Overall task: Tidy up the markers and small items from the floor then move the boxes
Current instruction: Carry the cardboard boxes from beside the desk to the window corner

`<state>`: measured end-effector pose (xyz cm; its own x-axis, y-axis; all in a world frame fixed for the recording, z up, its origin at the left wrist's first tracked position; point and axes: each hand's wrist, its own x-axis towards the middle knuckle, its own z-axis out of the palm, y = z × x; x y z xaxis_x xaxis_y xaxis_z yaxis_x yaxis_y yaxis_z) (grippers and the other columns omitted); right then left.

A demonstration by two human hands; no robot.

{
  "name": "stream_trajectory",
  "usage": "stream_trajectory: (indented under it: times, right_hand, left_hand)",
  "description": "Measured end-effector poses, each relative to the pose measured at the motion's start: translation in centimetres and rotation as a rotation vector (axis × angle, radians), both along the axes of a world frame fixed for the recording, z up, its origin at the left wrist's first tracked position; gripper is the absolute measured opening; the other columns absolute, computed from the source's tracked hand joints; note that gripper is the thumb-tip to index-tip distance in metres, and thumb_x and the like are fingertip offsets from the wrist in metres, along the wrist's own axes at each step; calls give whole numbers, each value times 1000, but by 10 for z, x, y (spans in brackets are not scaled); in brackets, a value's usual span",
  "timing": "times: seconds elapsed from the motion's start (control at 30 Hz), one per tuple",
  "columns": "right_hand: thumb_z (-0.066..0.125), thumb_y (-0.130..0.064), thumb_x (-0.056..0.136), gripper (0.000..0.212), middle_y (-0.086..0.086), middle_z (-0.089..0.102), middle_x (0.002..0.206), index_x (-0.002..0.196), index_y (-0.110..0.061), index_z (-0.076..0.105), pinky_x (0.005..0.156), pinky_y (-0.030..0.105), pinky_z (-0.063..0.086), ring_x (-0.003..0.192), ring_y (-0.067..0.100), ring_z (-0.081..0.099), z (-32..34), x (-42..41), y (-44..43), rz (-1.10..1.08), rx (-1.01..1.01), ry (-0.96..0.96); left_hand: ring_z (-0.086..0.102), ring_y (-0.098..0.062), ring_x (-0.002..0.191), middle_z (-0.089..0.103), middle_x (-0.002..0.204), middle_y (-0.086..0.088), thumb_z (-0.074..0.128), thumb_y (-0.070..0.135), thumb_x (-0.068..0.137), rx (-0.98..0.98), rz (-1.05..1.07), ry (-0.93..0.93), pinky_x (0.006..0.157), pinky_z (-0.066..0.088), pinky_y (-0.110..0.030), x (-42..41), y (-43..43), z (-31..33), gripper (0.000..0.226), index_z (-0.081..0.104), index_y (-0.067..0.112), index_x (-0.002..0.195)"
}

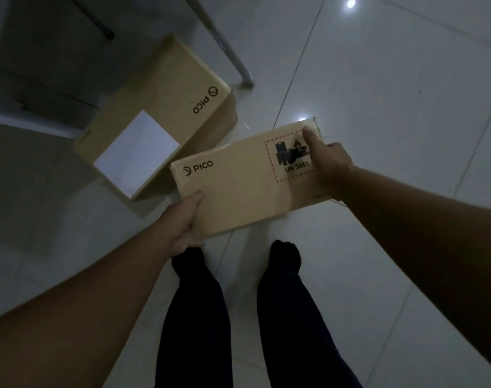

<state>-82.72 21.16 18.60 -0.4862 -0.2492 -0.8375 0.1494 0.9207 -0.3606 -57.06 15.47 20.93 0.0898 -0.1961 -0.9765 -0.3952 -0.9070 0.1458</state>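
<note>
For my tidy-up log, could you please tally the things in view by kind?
Brown cardboard boxes printed PICO: 2 (held box, gripped by the left hand and right hand; floor box bearing a white label)
Grey metal furniture leg: 1
Markers: 0 visible
Total: 3

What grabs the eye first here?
A flat tan cardboard box sits at centre, printed PICO with a red-bordered UN 3481 label. The left hand grips its near-left corner and the right hand grips its far-right end. Behind it to the left, a larger tan cardboard box with a white label lies on the glossy white tiled floor.
</note>
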Motion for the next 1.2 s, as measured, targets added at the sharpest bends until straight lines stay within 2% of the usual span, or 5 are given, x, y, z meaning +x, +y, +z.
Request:
stream_trajectory:
  times: [0.3,0.4,0.53,0.93,1.2]
  right_hand:
    - [23,-86,78,71,6,58,81,82,-22,53,58,40,42,63,23,49,96,-1,22,-45,40,-176]
    - [30,-91,69,98,19,52,131,126,-14,50,91,75,29,111,46,51,148,-4,40,-34,90,-273]
    - [44,-90,62,105,13,40,146,141,-21,40,95,81,12,136,44,31,217,-10,55,51,138,-374]
    - [51,-61,75,68,18,53,124,135,-29,40,93,71,37,111,40,51,416,66,70,397,-51,-497]
    - [62,-76,66,91,6,60,117,140,-33,30,84,65,40,114,35,51,489,222,92,681,-126,-509]
  left_hand:
    - [41,-38,131,36,151,-8,37,97,51,76,126,-101,97,29,-74,19,25,89,115,25,33,146]
    - [44,-37,126,42,146,-9,29,103,38,83,221,-129,91,35,-71,23,43,152,126,33,33,143]
    - [42,-37,127,44,144,-11,24,104,21,91,358,-150,95,30,-73,28,65,230,139,41,31,138]
    - [65,-29,100,68,114,-7,44,88,59,-196,625,-56,87,53,-55,116,166,393,90,60,26,123]
    - [62,-30,105,65,119,-10,48,82,58,-401,925,-141,93,50,-55,228,245,453,92,58,19,125]
